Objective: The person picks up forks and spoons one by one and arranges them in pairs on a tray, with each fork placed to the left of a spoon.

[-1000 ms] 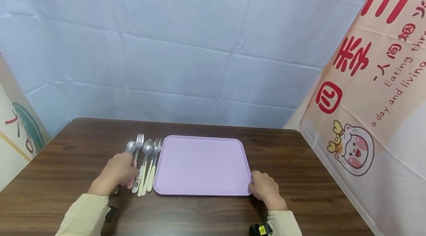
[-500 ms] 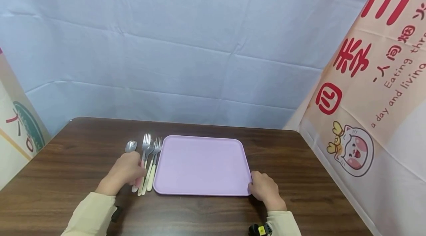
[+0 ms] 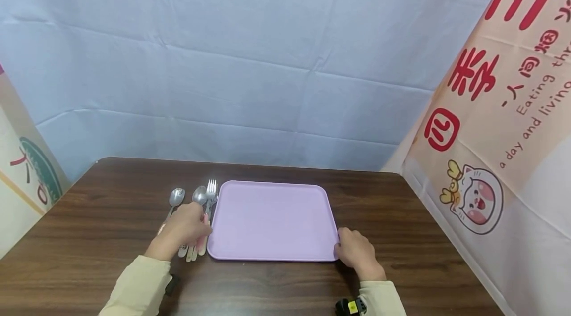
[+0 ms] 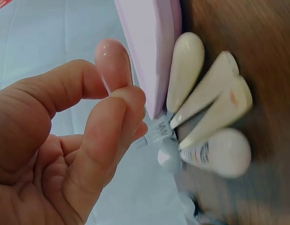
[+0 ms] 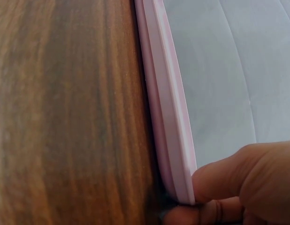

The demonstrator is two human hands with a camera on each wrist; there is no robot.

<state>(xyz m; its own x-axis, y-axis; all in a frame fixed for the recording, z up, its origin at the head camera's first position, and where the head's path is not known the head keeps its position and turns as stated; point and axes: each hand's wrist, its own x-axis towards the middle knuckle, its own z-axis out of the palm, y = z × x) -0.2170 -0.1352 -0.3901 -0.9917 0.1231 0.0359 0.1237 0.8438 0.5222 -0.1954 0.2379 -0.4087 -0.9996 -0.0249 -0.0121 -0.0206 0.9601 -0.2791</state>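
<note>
My left hand (image 3: pixel 182 229) pinches a pink-handled fork (image 3: pixel 211 188) by its handle, just left of the lilac tray (image 3: pixel 272 222). In the left wrist view the pink handle end (image 4: pixel 113 65) stands up between thumb and fingers. Below it, several cream and white cutlery handles (image 4: pixel 187 70) lie fanned beside the tray edge. A spoon (image 3: pixel 199 195) shows behind my hand; the handles there are partly covered by it. At the tray's near right corner my right hand (image 3: pixel 358 252) grips the rim, thumb above and fingers below in the right wrist view.
Another spoon (image 3: pixel 177 196) lies on the wooden table (image 3: pixel 276 286) left of my left hand, its handle partly hidden. A pale blue cloth (image 3: pixel 250 83) hangs behind the table, and a printed cloth (image 3: pixel 504 123) hangs at the right.
My left hand has carried the fork rightward over the other cutlery toward the tray, uncovering more of the left spoon. The right hand and tray have stayed in place.
</note>
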